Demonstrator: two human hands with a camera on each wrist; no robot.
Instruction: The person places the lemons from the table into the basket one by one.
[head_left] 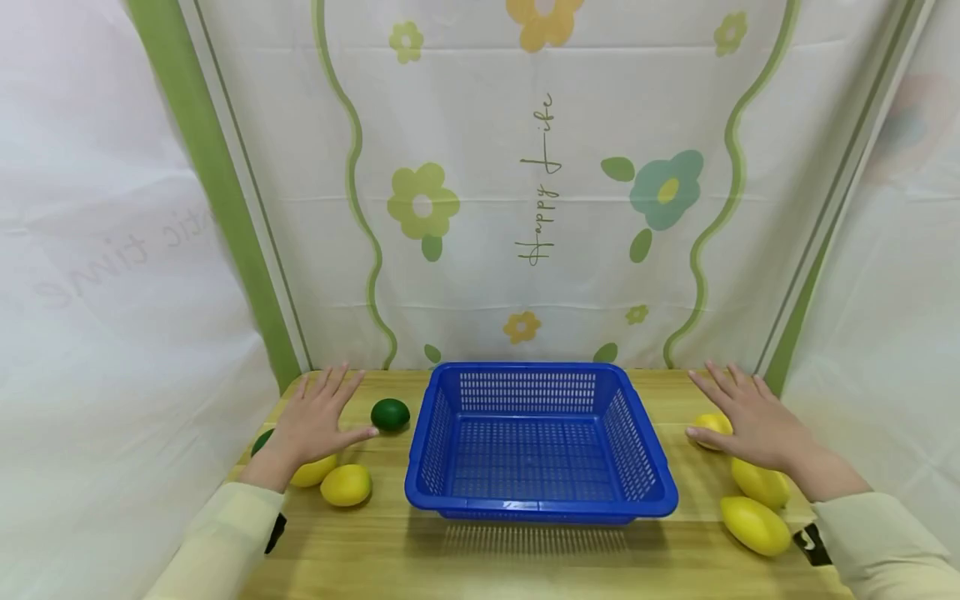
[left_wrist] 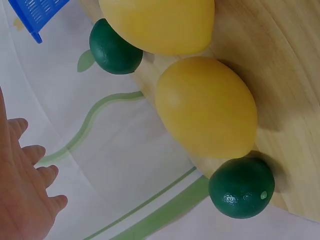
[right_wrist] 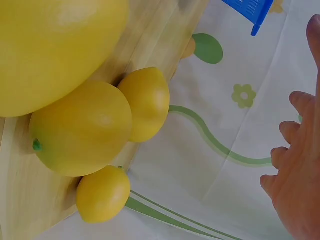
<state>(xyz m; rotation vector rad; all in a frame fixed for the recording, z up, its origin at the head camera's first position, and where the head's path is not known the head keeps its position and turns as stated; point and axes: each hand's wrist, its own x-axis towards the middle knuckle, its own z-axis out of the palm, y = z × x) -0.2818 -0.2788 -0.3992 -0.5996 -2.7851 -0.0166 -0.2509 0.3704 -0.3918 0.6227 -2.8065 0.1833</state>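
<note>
My left hand (head_left: pixel 313 423), fingers spread and straight, is held over the left end of the table and holds nothing. Below and beside it lie two yellow lemons (head_left: pixel 347 485) and two green limes (head_left: pixel 390 415); the hand partly hides one lemon and one lime. The left wrist view shows both limes (left_wrist: pixel 242 188) and both lemons (left_wrist: pixel 206 107) apart from the hand (left_wrist: pixel 25 185). My right hand (head_left: pixel 753 427), likewise spread and holding nothing, hovers near several lemons (head_left: pixel 755 526) at the right. They appear larger in the right wrist view, a lemon (right_wrist: pixel 82 127) among them.
A blue plastic basket (head_left: pixel 540 507) with slotted walls stands between the hands, with nothing inside. The wooden table (head_left: pixel 360 558) ends at a flowered white curtain (head_left: pixel 480 275); pale sheets (head_left: pixel 97 375) hang at both sides.
</note>
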